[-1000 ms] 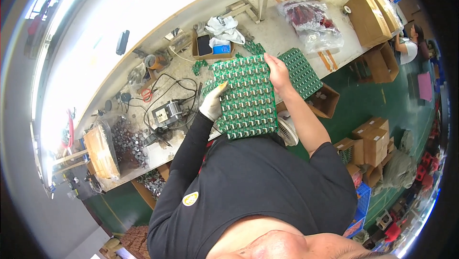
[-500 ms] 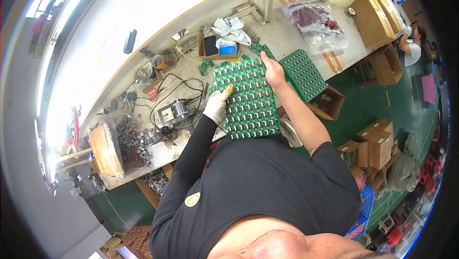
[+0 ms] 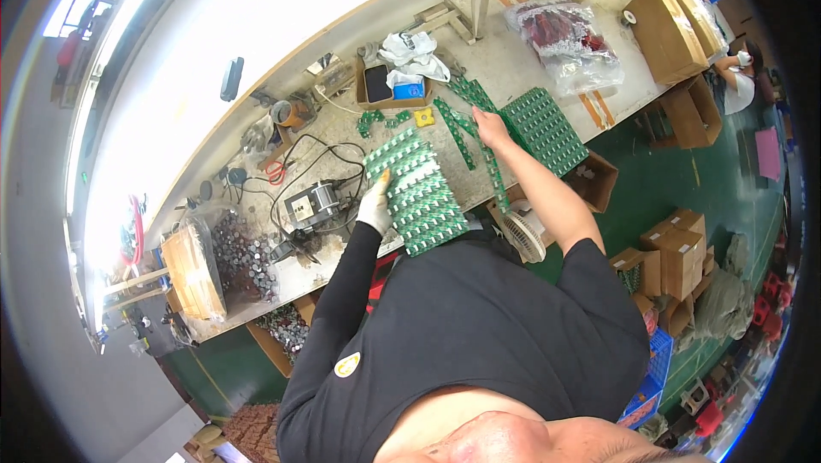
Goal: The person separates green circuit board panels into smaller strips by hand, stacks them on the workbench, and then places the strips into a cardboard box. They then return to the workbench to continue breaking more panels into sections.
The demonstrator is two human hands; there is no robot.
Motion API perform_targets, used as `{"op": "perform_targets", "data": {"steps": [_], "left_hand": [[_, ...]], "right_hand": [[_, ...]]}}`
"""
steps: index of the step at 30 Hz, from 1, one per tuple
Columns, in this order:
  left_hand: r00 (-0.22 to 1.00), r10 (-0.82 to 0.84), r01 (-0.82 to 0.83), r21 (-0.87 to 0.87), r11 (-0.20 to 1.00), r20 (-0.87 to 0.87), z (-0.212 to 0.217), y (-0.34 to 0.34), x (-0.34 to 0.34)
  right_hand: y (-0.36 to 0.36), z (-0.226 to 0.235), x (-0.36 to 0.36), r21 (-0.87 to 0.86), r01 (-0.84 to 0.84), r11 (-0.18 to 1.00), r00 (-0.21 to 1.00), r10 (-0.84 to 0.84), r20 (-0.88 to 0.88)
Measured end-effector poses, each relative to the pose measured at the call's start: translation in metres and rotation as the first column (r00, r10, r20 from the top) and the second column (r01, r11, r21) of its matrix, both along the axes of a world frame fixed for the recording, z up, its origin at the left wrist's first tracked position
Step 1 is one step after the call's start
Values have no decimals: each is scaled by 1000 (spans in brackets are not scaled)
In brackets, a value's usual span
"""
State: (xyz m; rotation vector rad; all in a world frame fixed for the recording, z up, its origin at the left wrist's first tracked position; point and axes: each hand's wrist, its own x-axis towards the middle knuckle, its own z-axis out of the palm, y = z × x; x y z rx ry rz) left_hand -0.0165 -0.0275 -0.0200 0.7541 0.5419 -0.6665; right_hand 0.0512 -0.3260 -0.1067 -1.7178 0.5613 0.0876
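In my gloved left hand (image 3: 376, 205) is a green circuit board panel (image 3: 419, 198), gripped by its left edge and tilted above the bench front. Rows of small white parts cover the panel. My bare right hand (image 3: 491, 128) is closed on the upper end of a narrow green circuit board strip (image 3: 496, 176), which hangs down apart from the panel. Just left of that strip, other loose strips (image 3: 455, 134) lie on the bench. A stack of full panels (image 3: 547, 129) sits to the right of my right hand.
Left of the panel stands a small metal machine (image 3: 312, 205) with black cables. Behind are a yellow piece (image 3: 424, 117) and a cardboard tray (image 3: 376, 106). A white fan (image 3: 523, 236) is at the bench's front edge. At far right, a person (image 3: 737, 82) is near boxes.
My right hand has left the panel's right edge and now holds a separate strip. The panel has tilted and shifted slightly left, uncovering the yellow piece and loose strips.
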Motion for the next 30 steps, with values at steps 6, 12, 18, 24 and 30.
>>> {"op": "perform_targets", "data": {"steps": [6, 12, 18, 24, 30], "left_hand": [[987, 106, -82, 187, 979, -121, -68, 46, -32], [994, 30, 7, 340, 940, -103, -79, 18, -25], [997, -14, 54, 569, 820, -74, -99, 11, -2], [921, -364, 72, 979, -193, -139, -86, -3, -1], [914, -391, -33, 940, -338, -109, -75, -8, -12]], "right_hand": [[2, -13, 54, -619, -392, 680, 919, 313, -238], [-19, 6, 91, -717, -205, 666, 979, 133, -156], [-76, -10, -25, -807, -104, 582, 988, 153, -17], [-94, -10, -117, -920, -205, 333, 978, 116, -175], [-111, -12, -111, -908, -265, 324, 964, 115, -240]]}}
